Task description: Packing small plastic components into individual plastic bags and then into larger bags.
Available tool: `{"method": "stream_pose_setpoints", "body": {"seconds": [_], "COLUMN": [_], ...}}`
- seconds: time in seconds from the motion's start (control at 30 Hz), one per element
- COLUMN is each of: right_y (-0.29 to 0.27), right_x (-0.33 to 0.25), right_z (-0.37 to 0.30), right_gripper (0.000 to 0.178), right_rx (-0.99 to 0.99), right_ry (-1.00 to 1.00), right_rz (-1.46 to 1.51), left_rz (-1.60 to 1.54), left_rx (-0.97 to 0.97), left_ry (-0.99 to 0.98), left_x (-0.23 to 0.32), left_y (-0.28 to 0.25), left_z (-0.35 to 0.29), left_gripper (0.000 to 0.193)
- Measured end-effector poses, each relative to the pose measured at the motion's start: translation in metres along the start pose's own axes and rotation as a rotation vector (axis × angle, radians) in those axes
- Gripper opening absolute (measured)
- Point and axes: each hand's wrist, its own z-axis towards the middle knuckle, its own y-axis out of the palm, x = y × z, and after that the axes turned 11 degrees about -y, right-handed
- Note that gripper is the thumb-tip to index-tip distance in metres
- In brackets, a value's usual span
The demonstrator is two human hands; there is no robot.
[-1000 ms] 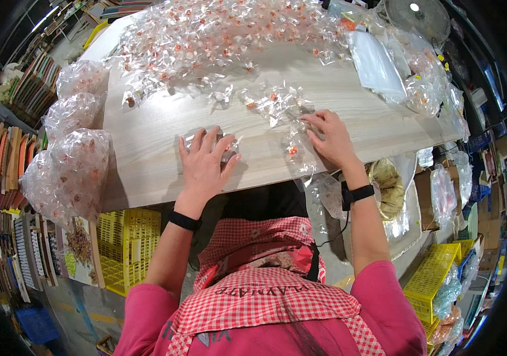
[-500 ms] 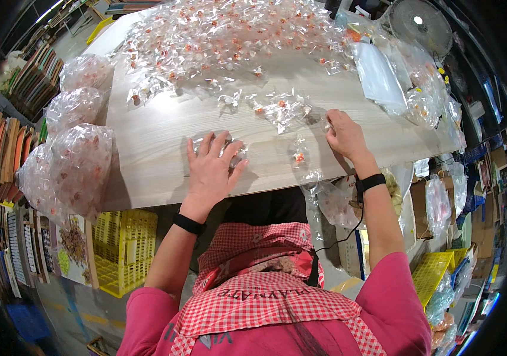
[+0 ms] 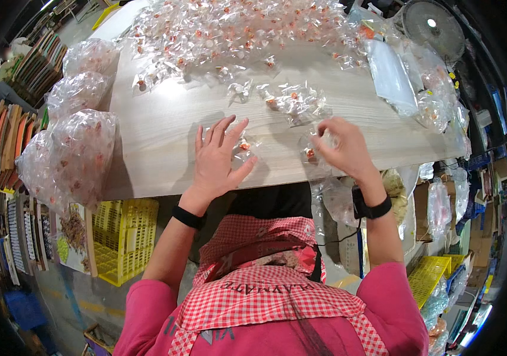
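Note:
My left hand [image 3: 218, 157] is over the pale wooden table, palm down and fingers spread. Against its fingers and thumb lies a small clear packet [image 3: 244, 146] with an orange and white piece inside, partly covered by the hand. My right hand [image 3: 346, 147] hovers just right of a second clear packet [image 3: 310, 154]. Its fingers curl, with a gap between thumb and forefinger, and nothing shows in them. Beyond the hands sits a small cluster of similar packets [image 3: 296, 104], with another packet [image 3: 240, 90] to its left.
A wide heap of clear packets [image 3: 235, 35] covers the table's far side. Full plastic bags [image 3: 78, 154] line the left edge. At the right lie flat clear bags [image 3: 391, 77], near a fan [image 3: 433, 29]. A yellow crate [image 3: 124, 240] stands below on the left.
My left hand has shifted right, and the packet under it now shows beside the fingers. My right hand has come nearer to me and left, closer to the second packet.

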Motion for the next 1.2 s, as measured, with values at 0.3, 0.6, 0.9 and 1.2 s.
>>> {"method": "stream_pose_setpoints", "body": {"seconds": [0.3,0.6,0.9,1.2], "right_y": [0.009,-0.001,0.066,0.155], "right_x": [0.027,0.045,-0.083,-0.112], "right_z": [-0.016,0.000,0.053,0.051], "right_gripper": [0.033,0.030,0.047,0.041], "right_rx": [-0.182,-0.095,-0.068,-0.030], "right_ry": [0.153,0.026,-0.028,-0.253], "right_rz": [-0.080,-0.167,-0.084,-0.204], "left_rz": [-0.795,-0.380,-0.640,-0.806], "left_rx": [0.131,0.020,-0.118,0.015], "left_ry": [-0.171,-0.184,-0.441,-0.415], "left_x": [-0.043,-0.045,-0.058,-0.069], "left_y": [-0.016,-0.023,-0.018,-0.004], "left_z": [-0.001,-0.009,-0.012,-0.011], "left_gripper": [0.059,0.058,0.055,0.048]}}
